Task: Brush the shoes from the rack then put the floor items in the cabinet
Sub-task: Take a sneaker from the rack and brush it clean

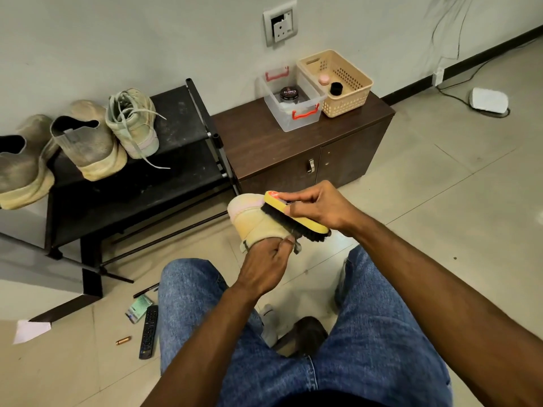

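Observation:
My left hand (266, 264) grips a pale beige shoe (252, 217) from below, holding it in the air above my knees. My right hand (318, 208) holds a yellow-backed brush (293, 217) whose black bristles lie against the shoe's side. On the black rack (182, 118) stand a laced beige shoe (133, 121) and two grey slip-on shoes (85, 142), (20, 168). On the floor at the lower left lie a black remote (149, 331), a green packet (138, 308), a pen (145, 290) and a small copper cylinder (123, 340). The brown cabinet (293, 148) has its doors closed.
On the cabinet stand a clear box (289, 113) with red handles holding a polish tin (289, 94), and a beige basket (349, 92) with two small jars. A white paper (30, 330) lies at the far left, and a white device (487, 98) with cables by the wall.

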